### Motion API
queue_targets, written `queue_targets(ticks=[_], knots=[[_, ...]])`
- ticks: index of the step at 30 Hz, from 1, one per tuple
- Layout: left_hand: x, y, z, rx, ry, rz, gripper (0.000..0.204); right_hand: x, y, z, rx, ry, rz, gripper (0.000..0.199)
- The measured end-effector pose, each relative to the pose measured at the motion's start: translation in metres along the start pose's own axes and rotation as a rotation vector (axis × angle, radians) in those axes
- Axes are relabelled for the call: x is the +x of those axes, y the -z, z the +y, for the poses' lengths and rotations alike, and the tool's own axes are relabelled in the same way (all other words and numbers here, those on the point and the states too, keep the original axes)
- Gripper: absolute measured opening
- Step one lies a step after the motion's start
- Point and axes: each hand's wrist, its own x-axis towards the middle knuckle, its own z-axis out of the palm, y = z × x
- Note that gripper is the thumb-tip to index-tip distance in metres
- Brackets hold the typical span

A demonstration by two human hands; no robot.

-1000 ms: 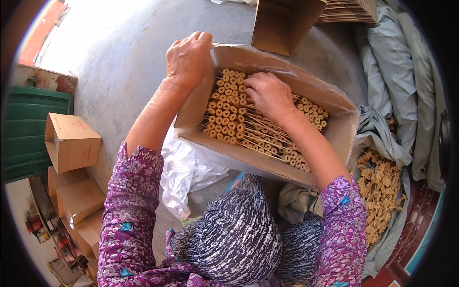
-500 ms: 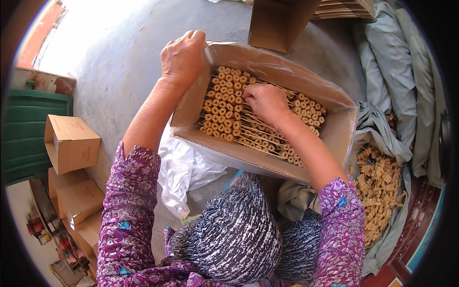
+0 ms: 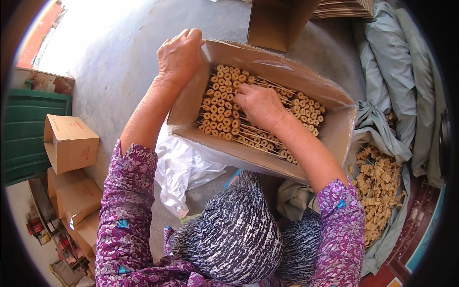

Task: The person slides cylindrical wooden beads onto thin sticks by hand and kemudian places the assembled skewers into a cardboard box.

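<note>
A cardboard box (image 3: 306, 85) with a clear plastic liner sits tilted in front of me. Inside lie rows of tan, ring-shaped food pieces (image 3: 220, 109) threaded on thin wooden skewers (image 3: 251, 130). My left hand (image 3: 180, 56) is closed at the box's far left corner, gripping the edge and liner. Down in the box, my right hand (image 3: 260, 106) has its fingers curled onto the skewers beside the left block of rings. Its fingertips are partly hidden, so how many skewers it grips cannot be seen.
Loose skewered pieces (image 3: 380, 191) are heaped on grey-green cloth (image 3: 392, 62) at the right. Crumpled white plastic (image 3: 184, 165) lies below the box. More cartons (image 3: 71, 138) stand at the left, with an upright carton (image 3: 275, 24) and flat cardboard (image 3: 342, 8) at the back.
My right hand has shifted slightly left along the rows, toward the left block of rings. The left hand and the box have moved a little to the left.
</note>
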Motion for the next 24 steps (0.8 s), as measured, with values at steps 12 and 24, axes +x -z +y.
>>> queue_targets(ticks=[12,24], knots=[[0.001,0.007,-0.003,0.066,0.051,-0.018,0.021,-0.11,0.17,0.016,-0.011,-0.415,0.223,0.013],[0.062,-0.033,-0.041,-0.72,0.151,-0.405,0.023,-0.567,0.08,-0.132,0.412,-1.593,0.739,0.021]])
